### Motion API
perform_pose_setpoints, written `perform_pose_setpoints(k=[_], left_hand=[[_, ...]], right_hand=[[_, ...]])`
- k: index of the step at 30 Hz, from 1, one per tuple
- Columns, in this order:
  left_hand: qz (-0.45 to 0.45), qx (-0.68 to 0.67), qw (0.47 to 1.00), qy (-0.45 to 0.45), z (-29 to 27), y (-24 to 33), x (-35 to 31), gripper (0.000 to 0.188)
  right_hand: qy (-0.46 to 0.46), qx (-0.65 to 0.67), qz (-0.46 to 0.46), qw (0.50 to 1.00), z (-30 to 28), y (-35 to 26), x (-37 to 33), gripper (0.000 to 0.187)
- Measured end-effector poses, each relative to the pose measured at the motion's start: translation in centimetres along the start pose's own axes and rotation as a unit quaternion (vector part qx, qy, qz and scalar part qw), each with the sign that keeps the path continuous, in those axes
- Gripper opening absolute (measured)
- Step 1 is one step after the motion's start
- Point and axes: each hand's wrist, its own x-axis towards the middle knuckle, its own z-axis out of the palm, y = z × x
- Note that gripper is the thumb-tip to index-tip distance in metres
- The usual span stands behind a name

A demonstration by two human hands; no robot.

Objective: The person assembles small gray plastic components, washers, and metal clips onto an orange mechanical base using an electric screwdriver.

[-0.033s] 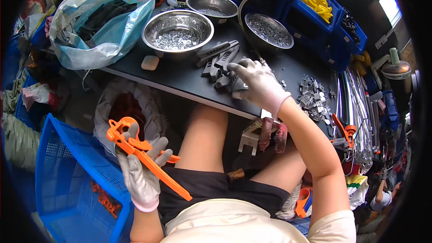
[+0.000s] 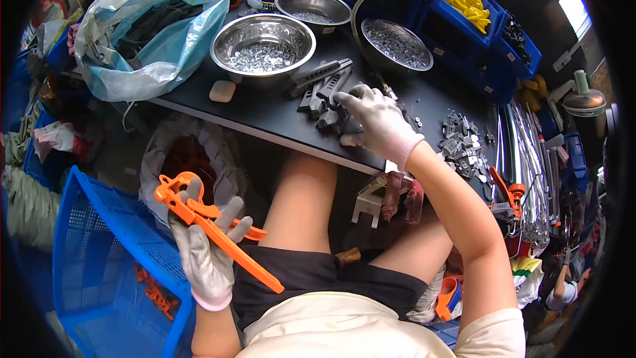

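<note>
In my gloved left hand point(image 2: 209, 262) lies an orange plastic piece with a long bar, a loop end and a trigger-like lever point(image 2: 232, 248). It slants across my palm, my fingers curled around and behind it, low over my left thigh. My gloved right hand point(image 2: 381, 122) is over the dark bench, thumb and fingers apart, beside a pile of grey slotted plastic parts point(image 2: 324, 89). Nothing is visibly held between those fingers, and their tips are close to the nearest grey parts. Small metal brackets point(image 2: 464, 142) are heaped to the right of that hand.
Steel bowls of small metal pieces point(image 2: 263, 46) stand on the bench point(image 2: 265, 116), near a plastic bag point(image 2: 152, 33) of dark parts. Blue bins point(image 2: 457, 33) are at the back right. A blue basket point(image 2: 99, 238) holding orange pieces stands at lower left. A clamp-like fixture point(image 2: 507, 195) is at right.
My right hand has shifted very slightly left. The orange piece in my left hand has tilted a little, its loop end slightly to the left.
</note>
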Motion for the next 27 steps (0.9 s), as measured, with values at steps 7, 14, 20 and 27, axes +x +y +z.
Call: perform_pose_setpoints(k=[7, 14, 20, 27], left_hand=[[-0.067, -0.028, 0.997, -0.013, 0.1, 1.1, 0.1, 0.044], [0.012, -0.124, 0.992, -0.009, 1.7, 3.4, 1.7, 0.038], [0.289, -0.06, 0.945, -0.143, 6.8, 5.2, 4.4, 0.038], [0.426, 0.166, 0.868, -0.192, 12.0, 6.8, 4.2, 0.039]], right_hand=[[0.041, -0.059, -0.13, 0.989, 0.8, 2.8, 3.1, 0.047], [0.017, 0.108, -0.033, 0.994, -2.2, 1.2, 0.6, 0.041], [-0.032, 0.642, -0.086, 0.761, -3.7, -8.3, -7.3, 0.044], [0.068, 0.713, -0.024, 0.698, -0.5, -10.7, -10.5, 0.031]])
